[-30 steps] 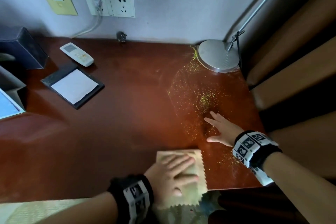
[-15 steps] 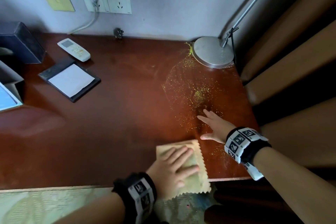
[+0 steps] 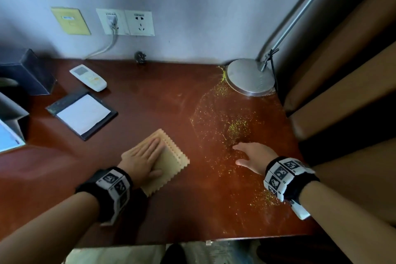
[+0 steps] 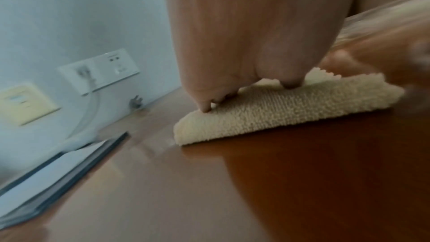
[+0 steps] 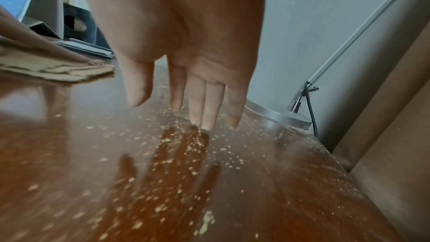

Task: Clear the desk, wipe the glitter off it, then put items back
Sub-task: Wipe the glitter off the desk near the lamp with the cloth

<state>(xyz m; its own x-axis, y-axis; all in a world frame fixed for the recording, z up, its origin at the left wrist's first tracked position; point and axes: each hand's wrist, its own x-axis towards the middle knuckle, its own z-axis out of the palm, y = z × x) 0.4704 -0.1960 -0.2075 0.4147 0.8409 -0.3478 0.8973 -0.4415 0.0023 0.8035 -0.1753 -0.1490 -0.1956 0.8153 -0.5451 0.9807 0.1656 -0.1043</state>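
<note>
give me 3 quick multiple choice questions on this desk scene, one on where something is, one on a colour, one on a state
1. Where is most of the glitter?
A. beside the lamp base and under the right hand
B. on the notepad
C. on the remote

2. What colour is the cloth?
A. blue
B. beige
C. black

3. How is the left hand on the cloth?
A. flat, fingers straight, pressing it
B. lifting it off the desk
C. apart from it

Answers:
1 A, specks spread from the lamp base to the right hand.
2 B, both wrist views show beige.
3 A, the head view shows straight fingers on top.
</note>
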